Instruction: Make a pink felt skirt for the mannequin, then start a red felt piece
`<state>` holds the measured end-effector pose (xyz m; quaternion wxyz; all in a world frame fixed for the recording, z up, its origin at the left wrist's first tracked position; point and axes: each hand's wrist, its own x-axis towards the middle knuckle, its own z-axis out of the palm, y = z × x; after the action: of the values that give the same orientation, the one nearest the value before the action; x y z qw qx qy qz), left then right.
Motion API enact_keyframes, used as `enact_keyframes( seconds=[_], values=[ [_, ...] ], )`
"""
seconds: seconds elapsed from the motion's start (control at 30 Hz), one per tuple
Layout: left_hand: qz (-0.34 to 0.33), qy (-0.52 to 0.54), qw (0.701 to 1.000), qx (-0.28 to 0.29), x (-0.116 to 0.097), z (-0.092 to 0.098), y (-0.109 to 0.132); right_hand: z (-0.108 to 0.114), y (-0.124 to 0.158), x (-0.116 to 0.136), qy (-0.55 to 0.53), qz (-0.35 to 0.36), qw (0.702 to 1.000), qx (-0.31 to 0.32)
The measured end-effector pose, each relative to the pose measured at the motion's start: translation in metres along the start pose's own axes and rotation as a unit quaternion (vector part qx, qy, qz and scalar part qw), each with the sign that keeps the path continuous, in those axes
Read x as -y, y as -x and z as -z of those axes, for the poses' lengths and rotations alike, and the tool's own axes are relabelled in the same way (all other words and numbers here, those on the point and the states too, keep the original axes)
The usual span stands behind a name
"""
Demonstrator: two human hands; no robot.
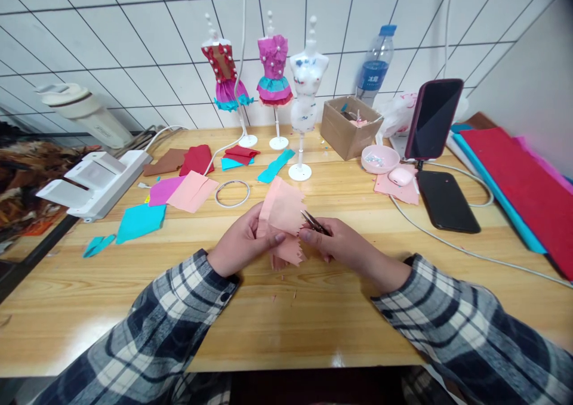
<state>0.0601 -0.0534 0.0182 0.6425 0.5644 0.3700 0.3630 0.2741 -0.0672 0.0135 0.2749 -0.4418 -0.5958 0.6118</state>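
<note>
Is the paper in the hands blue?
No, the paper that the left hand holds is pale pink; the right hand holds small scissors.

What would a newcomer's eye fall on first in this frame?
First the pink paper sheet at the centre of the table, pinched by the left hand while the right hand holds small scissors at its edge. Behind, along the tiled wall, stand three miniature figures: a red-dressed form, a magenta-dressed form and a white form.
</note>
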Motion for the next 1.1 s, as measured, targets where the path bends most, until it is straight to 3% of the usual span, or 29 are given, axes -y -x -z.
enact_keyframes(
  seconds=[0.17,0.37,0.5,0.63,0.83,0.97,1.1],
  values=[
    [-0.015,-0.08,0.996,-0.02,-0.001,-0.008,0.001,-0.003,0.001,0.001,0.009,0.001,0.998,-0.069],
    [-0.007,-0.071,0.997,0.006,-0.003,-0.011,0.001,-0.001,0.001,-0.001,-0.07,0.028,0.994,-0.08],
    [-0.005,-0.143,0.99,0.019,-0.006,-0.009,0.003,-0.003,0.002,-0.002,-0.13,0.039,0.986,-0.1],
    [0.007,-0.169,0.985,-0.02,-0.006,-0.007,0.005,-0.001,0.001,0.001,-0.139,0.002,0.987,-0.079],
    [-0.02,-0.11,0.987,-0.114,-0.003,0.004,0.002,0.008,0.0,0.006,0.003,-0.098,0.995,-0.028],
    [-0.027,-0.105,0.985,-0.131,-0.002,0.008,0.0,0.006,0.002,0.006,0.104,-0.068,0.992,0.018],
    [-0.041,-0.132,0.982,-0.126,-0.001,0.004,0.0,0.002,0.003,0.006,0.097,-0.062,0.993,0.006]
  ],
)
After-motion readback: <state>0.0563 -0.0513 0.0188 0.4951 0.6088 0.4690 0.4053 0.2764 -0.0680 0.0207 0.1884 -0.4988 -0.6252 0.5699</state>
